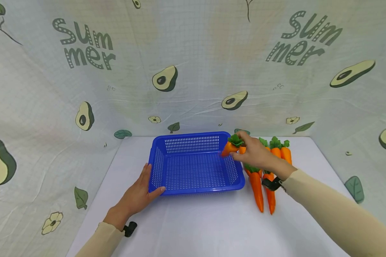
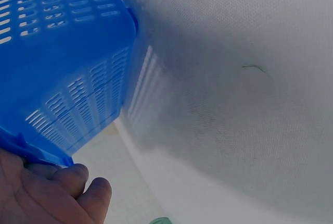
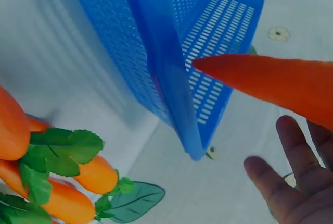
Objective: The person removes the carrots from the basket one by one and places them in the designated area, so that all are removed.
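Observation:
A blue plastic basket point(image 1: 193, 189) with slotted walls stands on the white table. At its front left corner my left hand point(image 1: 138, 196) holds the rim, thumb over the front edge and fingers along the left side. In the left wrist view the fingers point(image 2: 78, 177) bend at the rim. Above the basket's right end, my right hand point(image 1: 252, 151) grips an orange carrot point(image 1: 229, 149) near its leafy green top. The carrot's tip points down and left into the basket. Seen from the right wrist, the carrot point(image 3: 270, 81) overlaps the basket wall point(image 3: 171, 67).
Several more carrots point(image 1: 256, 189) with green tops lie right of the basket, partly hidden under my right forearm. A fabric backdrop point(image 1: 193, 46) printed with avocados and lettering rises behind the table and at both sides.

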Demonstrator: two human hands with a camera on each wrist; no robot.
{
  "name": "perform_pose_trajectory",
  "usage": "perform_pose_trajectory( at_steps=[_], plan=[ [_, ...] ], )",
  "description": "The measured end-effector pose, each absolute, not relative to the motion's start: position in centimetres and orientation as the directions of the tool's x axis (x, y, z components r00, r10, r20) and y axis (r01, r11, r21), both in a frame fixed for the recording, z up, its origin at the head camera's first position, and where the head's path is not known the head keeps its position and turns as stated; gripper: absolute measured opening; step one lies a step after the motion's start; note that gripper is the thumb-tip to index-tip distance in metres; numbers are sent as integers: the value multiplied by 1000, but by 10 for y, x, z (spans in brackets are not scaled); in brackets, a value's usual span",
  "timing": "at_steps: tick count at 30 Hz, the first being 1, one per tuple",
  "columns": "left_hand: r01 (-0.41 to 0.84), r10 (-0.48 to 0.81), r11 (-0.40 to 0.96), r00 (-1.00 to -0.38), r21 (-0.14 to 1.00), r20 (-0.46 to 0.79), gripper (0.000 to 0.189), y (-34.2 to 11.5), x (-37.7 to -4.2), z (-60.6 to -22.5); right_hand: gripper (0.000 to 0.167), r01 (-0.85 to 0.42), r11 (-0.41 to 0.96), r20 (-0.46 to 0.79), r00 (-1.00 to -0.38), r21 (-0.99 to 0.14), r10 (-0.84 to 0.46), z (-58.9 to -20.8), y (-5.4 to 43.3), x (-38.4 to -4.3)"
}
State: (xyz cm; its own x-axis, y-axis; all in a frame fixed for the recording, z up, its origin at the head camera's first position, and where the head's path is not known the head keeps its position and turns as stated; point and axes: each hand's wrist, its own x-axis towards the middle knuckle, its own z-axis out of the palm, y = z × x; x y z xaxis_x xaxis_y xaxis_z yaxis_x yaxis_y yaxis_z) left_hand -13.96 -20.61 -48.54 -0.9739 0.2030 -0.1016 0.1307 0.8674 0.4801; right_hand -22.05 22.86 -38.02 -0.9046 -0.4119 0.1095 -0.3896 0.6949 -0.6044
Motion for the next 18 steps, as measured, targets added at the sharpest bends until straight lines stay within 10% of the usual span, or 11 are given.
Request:
perform_pose_trajectory(
  at_steps=[18],
  plan=[
    [125, 201, 863, -974, 489, -105, 115, -206, -140, -485, 60, -342, 590, 231, -938, -732, -257, -377, 259, -216]
  ],
)
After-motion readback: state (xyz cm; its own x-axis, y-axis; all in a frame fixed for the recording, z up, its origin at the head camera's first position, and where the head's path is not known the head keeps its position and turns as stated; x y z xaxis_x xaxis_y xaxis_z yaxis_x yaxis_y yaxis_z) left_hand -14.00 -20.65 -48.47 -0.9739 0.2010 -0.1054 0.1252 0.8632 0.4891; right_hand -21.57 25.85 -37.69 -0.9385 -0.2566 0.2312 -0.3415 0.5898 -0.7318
